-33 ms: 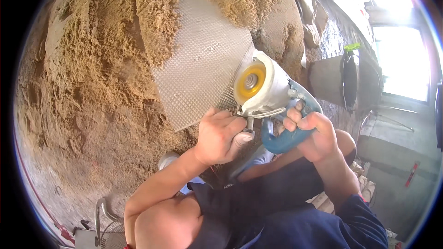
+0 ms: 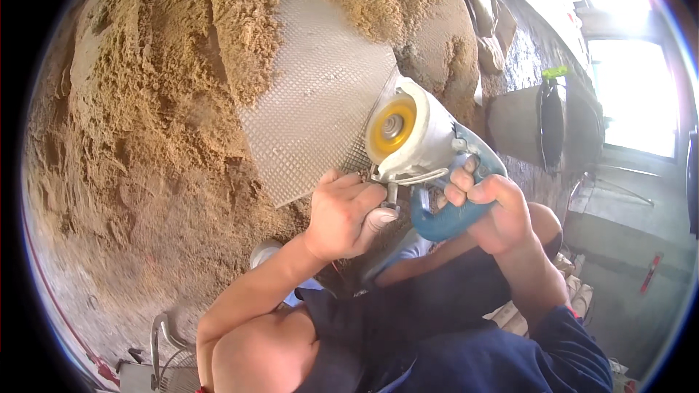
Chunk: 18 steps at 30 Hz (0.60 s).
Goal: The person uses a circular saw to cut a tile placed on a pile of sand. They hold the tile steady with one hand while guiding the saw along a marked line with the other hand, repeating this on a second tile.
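While the blue handle [image 2: 444,226] of a power cutter [image 2: 437,138] is gripped by the wrapped fingers of the right hand [image 2: 501,211], a short metal stub [image 2: 392,193] on it is held between the curled fingers and thumb of the left hand [image 2: 342,212]. The cutter is set at the right-hand edge of the pale textured tile [image 2: 313,102]; whether the two touch cannot be told. Its long axis is angled down and rightward, away from the tile, with the yellow disc [image 2: 390,131] at the tile end. The left hand is placed nearer, by the tile's lower edge; the right is held farther off.
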Tool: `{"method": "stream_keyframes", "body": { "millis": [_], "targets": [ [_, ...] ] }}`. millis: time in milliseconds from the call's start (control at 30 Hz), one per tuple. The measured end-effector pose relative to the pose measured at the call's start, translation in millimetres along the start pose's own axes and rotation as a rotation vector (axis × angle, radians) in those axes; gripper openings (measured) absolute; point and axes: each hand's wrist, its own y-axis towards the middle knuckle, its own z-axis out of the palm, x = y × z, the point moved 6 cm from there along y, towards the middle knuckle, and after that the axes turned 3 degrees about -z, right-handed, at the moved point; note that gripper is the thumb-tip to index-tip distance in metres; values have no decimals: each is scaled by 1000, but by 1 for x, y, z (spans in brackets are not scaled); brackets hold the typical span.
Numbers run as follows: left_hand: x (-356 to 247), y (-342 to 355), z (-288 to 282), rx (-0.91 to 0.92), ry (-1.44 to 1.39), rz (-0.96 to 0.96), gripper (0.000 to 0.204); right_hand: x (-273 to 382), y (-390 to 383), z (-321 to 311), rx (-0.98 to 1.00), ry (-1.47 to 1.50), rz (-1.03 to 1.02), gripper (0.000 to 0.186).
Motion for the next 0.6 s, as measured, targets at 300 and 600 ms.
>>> {"method": "stream_keyframes", "body": {
  "millis": [300, 600],
  "targets": [
    [0, 0, -2, -5, 8, -6, 28, -5, 1, -3, 29, -4, 9, 27],
    [-1, 4, 0, -15, 2, -2, 29, 1, 1, -3, 21, 15, -20, 27]
  ]
}}
